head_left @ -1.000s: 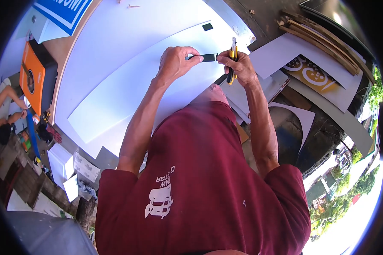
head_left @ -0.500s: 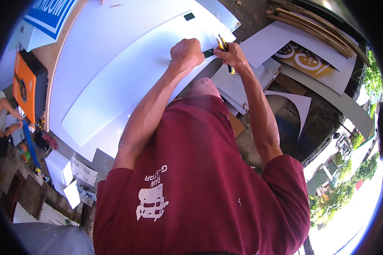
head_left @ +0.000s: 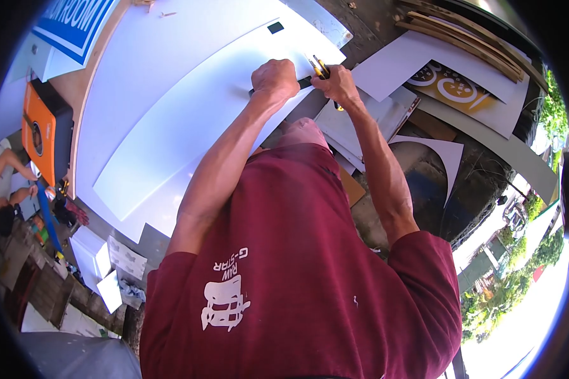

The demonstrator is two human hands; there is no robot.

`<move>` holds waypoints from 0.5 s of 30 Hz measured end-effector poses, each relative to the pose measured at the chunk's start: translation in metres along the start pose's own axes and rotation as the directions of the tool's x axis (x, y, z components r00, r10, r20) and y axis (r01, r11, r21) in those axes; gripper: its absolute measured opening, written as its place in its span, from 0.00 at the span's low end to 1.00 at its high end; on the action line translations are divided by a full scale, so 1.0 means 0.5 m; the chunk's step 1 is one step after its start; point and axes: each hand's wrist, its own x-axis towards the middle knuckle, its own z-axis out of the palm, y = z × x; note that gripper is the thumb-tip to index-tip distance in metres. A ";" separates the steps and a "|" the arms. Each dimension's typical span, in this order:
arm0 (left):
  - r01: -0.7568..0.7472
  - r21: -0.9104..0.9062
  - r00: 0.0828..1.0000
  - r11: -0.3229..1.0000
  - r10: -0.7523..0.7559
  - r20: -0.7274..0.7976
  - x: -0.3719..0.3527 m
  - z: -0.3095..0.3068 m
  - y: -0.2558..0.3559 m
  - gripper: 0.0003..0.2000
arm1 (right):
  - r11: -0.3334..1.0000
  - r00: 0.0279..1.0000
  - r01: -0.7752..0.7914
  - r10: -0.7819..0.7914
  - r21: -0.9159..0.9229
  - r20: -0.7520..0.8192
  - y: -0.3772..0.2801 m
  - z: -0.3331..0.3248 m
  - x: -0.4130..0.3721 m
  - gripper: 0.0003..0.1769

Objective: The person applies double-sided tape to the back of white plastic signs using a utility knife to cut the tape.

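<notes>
My left hand (head_left: 275, 77) is closed in a fist over a large white sheet (head_left: 189, 123), gripping a black strip (head_left: 305, 83). One piece of the strip shows between my two hands, and a dark end sticks out left of the fist. My right hand (head_left: 339, 86) is closed around a yellow-and-black utility knife (head_left: 323, 68), with the fingers right at the strip's other end. A second slim pointed tool seems to lie alongside the knife. Farther up the sheet sits a small black rectangle (head_left: 275, 27).
A blue-and-white sign (head_left: 73, 31) and an orange-and-black box (head_left: 41, 129) are at the left. Another person's arm (head_left: 14, 163) shows below the box. Wooden strips (head_left: 464, 41) and a board with yellow-and-white lettering (head_left: 452, 88) lie at the right.
My right hand has shifted slightly left, and the knife in it has tilted. The black strip's end now shows left of my left fist.
</notes>
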 end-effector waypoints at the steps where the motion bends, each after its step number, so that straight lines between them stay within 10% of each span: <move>1: 0.002 0.007 1.000 1.000 -0.002 -0.001 0.002 0.002 0.002 0.08 | 0.999 1.000 0.004 -0.004 -0.034 -0.015 0.000 0.003 0.001 0.22; 15: 0.011 0.037 0.999 0.999 -0.013 0.042 0.007 -0.003 0.005 0.10 | 0.983 0.982 -0.181 0.179 -0.018 -0.062 -0.011 0.016 -0.011 0.39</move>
